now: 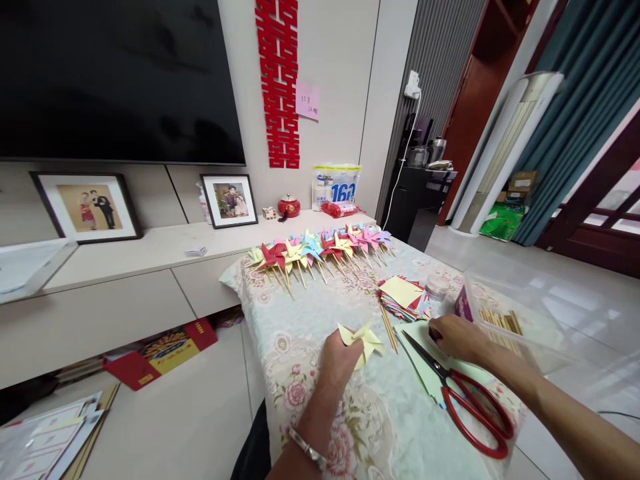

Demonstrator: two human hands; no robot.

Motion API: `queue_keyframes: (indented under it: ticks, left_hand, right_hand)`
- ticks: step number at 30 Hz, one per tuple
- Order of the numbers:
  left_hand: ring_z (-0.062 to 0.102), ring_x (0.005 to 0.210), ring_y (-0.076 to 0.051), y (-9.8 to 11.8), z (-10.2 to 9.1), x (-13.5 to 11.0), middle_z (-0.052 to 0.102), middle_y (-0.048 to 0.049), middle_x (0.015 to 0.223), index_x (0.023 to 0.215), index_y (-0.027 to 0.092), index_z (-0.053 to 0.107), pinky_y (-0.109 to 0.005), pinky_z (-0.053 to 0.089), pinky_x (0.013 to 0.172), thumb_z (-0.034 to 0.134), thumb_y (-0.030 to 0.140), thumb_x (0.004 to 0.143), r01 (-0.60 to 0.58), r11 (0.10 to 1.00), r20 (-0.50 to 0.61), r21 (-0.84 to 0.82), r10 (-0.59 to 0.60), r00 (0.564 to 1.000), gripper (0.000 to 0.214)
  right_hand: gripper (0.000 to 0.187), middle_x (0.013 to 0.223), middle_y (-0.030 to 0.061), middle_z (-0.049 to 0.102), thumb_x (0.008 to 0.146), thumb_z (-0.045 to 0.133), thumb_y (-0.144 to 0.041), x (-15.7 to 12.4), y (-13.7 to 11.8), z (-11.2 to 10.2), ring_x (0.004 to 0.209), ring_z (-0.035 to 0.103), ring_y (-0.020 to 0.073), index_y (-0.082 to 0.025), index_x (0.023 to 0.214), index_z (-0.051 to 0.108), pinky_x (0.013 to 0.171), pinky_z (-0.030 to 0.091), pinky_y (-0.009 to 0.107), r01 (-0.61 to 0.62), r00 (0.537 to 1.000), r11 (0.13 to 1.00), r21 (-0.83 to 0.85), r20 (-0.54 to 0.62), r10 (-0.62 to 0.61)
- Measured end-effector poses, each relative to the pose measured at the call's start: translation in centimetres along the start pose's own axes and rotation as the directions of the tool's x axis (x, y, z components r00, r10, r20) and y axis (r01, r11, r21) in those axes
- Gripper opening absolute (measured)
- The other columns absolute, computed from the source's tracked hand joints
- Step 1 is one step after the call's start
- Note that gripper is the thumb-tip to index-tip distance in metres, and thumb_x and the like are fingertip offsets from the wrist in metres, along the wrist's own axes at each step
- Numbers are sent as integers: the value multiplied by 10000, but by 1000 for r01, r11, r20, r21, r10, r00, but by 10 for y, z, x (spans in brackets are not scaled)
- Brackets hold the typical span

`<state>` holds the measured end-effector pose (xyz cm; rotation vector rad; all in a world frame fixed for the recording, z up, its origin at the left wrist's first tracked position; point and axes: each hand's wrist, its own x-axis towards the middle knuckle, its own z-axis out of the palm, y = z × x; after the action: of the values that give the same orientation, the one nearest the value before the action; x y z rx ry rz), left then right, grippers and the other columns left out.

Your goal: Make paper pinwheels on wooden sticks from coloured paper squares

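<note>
My left hand [341,355] pinches a pale yellow paper pinwheel [369,344] just above the flowered tablecloth, its thumb near the middle of the folds. Over a stack of light green paper [419,363], my right hand [457,335] is closed, fingers curled down; a small dark shape shows at the fingertips, too hidden to name. Red-handled scissors [445,373] lie on the green paper beside that hand, blades pointing away. Between the hands are a few thin wooden sticks [389,329]. Coloured paper squares [403,297] are piled just beyond.
Finished pinwheels [313,248] on sticks lie in a row along the table's far side. A small round clear container [437,287] stands by the paper pile. At right, a clear plastic box [530,333] holds wooden sticks. A white cabinet [220,250] borders the table's far edge.
</note>
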<state>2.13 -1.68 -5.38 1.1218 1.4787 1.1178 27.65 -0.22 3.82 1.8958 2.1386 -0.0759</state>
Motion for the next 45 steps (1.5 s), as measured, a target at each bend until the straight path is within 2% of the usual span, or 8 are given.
queue_keyframes:
  ticks: [8, 12, 18, 25, 31, 45]
  left_hand:
    - [575, 572, -162, 4, 0, -1, 644, 7, 590, 714, 164, 660, -234, 395, 517, 619, 187, 664, 10, 1000, 12, 8, -10, 1000, 69]
    - [579, 582, -166, 5, 0, -1, 648, 3, 599, 722, 167, 660, -235, 397, 520, 615, 184, 669, 12, 1000, 16, 15, -13, 1000, 71]
    - [605, 615, -178, 3, 0, 0, 663, -8, 624, 718, 167, 662, -237, 405, 539, 625, 186, 661, 16, 999, 4, 33, -16, 1000, 70]
    - [609, 611, -171, 3, 0, 0, 675, -4, 624, 734, 162, 669, -229, 407, 539, 626, 182, 671, 6, 1000, 10, 29, -7, 1000, 80]
    - [611, 620, -176, 1, 0, 0, 673, -6, 625, 729, 165, 666, -231, 400, 533, 624, 185, 670, 2, 999, -2, 47, -2, 1000, 74]
    - [631, 644, -191, 0, 1, 1, 689, -15, 643, 741, 168, 667, -244, 403, 541, 613, 187, 664, 4, 998, -6, 59, -4, 1000, 97]
  right_hand:
    - [272, 937, 175, 758, 841, 470, -97, -2, -1, 3, 818, 714, 295, -147, 908, 729, 545, 258, 295, -17, 1000, 1000, -22, -10, 17]
    - [263, 961, 203, 757, 820, 488, -79, -2, 2, 6, 860, 714, 321, -121, 897, 735, 560, 258, 307, -24, 1000, 999, -30, -1, 24]
    - [244, 912, 158, 765, 797, 501, -61, 1, 7, 8, 823, 711, 274, -143, 836, 727, 565, 265, 299, 12, 1000, 1000, -1, 11, -12]
    - [230, 881, 154, 758, 795, 505, -70, 2, 8, 10, 794, 701, 269, -146, 826, 720, 564, 262, 295, 28, 1000, 999, 16, -3, -28]
    - [237, 839, 123, 754, 735, 515, -39, 6, 13, 15, 758, 688, 244, -161, 792, 711, 566, 262, 288, 50, 999, 999, 23, -21, -49]
    - [240, 898, 154, 756, 752, 489, -52, 13, 12, 21, 800, 698, 275, -152, 802, 702, 573, 268, 301, 27, 999, 1000, 5, -45, -27]
